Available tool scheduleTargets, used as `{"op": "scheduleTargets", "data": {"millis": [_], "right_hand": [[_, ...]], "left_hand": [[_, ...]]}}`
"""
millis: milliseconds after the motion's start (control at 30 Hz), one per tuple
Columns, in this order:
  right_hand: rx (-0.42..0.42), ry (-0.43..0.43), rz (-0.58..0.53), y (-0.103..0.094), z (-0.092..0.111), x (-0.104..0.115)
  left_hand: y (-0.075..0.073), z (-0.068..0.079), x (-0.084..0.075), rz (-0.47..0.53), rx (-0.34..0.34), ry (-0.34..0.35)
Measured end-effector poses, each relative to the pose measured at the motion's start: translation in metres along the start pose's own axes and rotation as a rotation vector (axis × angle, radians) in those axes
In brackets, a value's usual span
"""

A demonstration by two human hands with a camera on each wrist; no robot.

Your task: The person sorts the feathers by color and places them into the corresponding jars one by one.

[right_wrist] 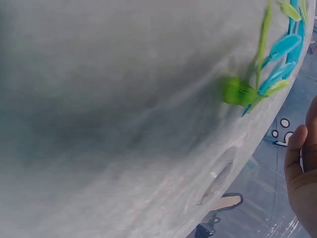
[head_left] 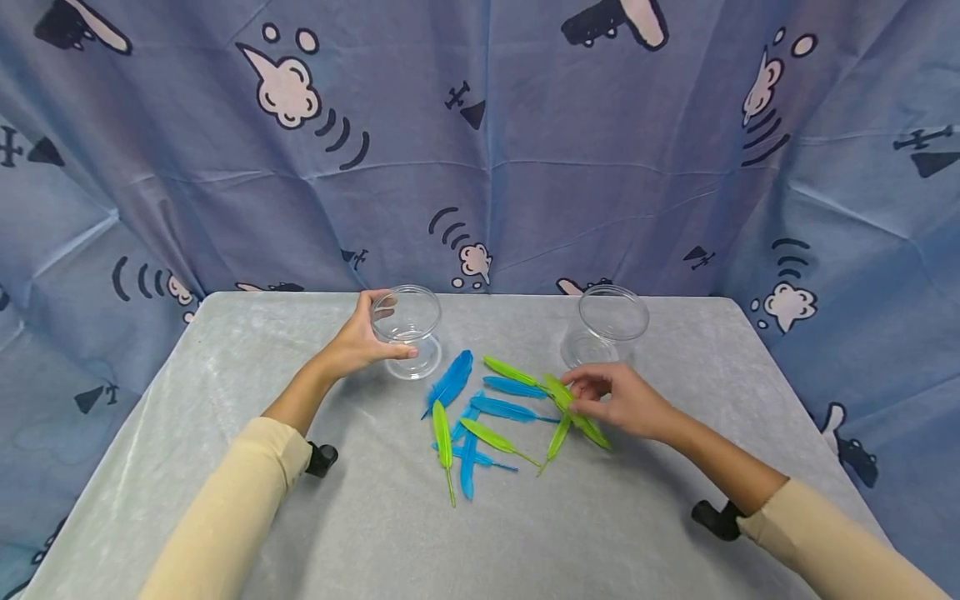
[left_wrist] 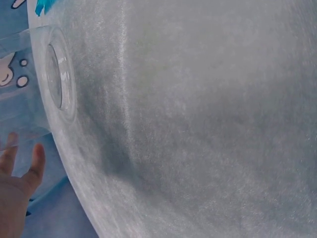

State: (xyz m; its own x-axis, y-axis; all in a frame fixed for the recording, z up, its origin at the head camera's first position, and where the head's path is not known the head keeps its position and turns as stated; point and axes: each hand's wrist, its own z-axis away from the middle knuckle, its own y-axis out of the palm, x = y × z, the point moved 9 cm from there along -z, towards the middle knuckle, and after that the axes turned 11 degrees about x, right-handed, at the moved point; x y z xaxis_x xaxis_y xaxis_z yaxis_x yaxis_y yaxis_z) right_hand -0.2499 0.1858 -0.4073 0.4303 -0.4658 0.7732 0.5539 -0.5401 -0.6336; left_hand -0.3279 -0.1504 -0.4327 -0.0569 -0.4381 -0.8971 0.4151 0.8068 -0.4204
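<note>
My left hand (head_left: 360, 340) curves round the side of a clear jar (head_left: 417, 329), thumb in front and fingers behind its rim. In the left wrist view the fingers of the left hand (left_wrist: 17, 183) lie against the clear wall. At the right, my right hand (head_left: 626, 402) is over a green feather (head_left: 587, 423), its thumb and forefinger apart. The right wrist view shows the right hand (right_wrist: 304, 183) with nothing visible between its fingers and a blurred green feather (right_wrist: 238, 91) off to its left. Blue feathers (head_left: 506, 408) and more green ones lie between the hands.
A second clear jar (head_left: 611, 321) stands behind my right hand, near the table's back edge. A grey cloth covers the table (head_left: 570, 533). Behind hangs a blue patterned curtain (head_left: 420, 108).
</note>
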Motion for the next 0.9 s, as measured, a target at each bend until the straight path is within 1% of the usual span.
{"op": "scheduleTargets", "data": {"millis": [167,300,500,767,900], "right_hand": [[-0.056,0.048,0.01,-0.007,-0.013,0.001],[-0.091,0.075,-0.008,-0.008,-0.025,0.003],[-0.115,0.066,-0.031,-0.005,-0.043,0.008],[-0.115,0.041,-0.066,-0.001,-0.063,0.017],[-0.114,0.047,-0.076,-0.001,-0.073,0.022]], "left_hand": [[0.0,0.0,-0.001,-0.003,0.004,0.0],[0.0,0.0,-0.001,-0.006,0.006,0.0],[0.0,0.0,-0.002,-0.005,0.004,-0.005],[0.0,0.001,-0.002,-0.009,0.004,-0.006],[0.0,0.001,-0.002,-0.013,0.004,-0.008]]}}
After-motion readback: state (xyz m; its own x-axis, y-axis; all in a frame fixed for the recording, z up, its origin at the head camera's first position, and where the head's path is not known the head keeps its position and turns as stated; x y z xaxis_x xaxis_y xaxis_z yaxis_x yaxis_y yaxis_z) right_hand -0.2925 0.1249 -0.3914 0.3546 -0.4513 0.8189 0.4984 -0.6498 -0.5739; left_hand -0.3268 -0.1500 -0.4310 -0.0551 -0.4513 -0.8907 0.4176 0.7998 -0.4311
